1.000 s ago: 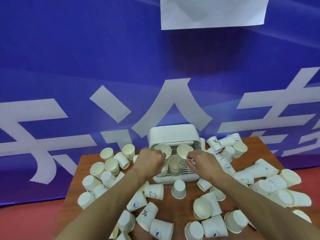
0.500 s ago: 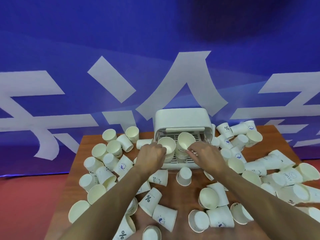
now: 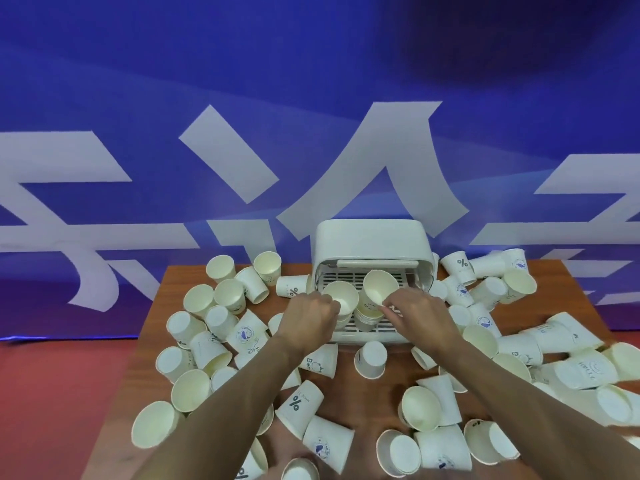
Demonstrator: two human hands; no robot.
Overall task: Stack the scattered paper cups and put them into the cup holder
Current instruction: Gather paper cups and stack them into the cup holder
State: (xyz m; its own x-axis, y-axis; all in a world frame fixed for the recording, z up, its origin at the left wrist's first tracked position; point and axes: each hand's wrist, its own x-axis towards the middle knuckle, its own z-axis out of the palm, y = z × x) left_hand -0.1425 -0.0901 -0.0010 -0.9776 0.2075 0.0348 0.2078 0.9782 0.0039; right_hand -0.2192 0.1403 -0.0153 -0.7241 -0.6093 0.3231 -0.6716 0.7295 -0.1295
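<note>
A white cup holder (image 3: 372, 242) with a slatted tray stands at the back middle of the wooden table (image 3: 363, 389). My left hand (image 3: 310, 318) grips a stack of cream paper cups (image 3: 341, 299) at the tray's left side. My right hand (image 3: 420, 315) holds a tilted paper cup (image 3: 379, 287) by its rim over another short stack (image 3: 367, 315) inside the tray. Several loose paper cups, some printed with "%" (image 3: 299, 405), lie scattered around the holder on both sides.
A blue banner with large white characters (image 3: 346, 133) hangs directly behind the table. Cups crowd the left (image 3: 207, 341) and right (image 3: 519, 348) of the table and the near edge. Red floor (image 3: 52, 393) shows at the left.
The view has tilted down and moved closer to the table. Both hands stay at the holder's tray; the right hand's cup has tipped further over the inner stack.
</note>
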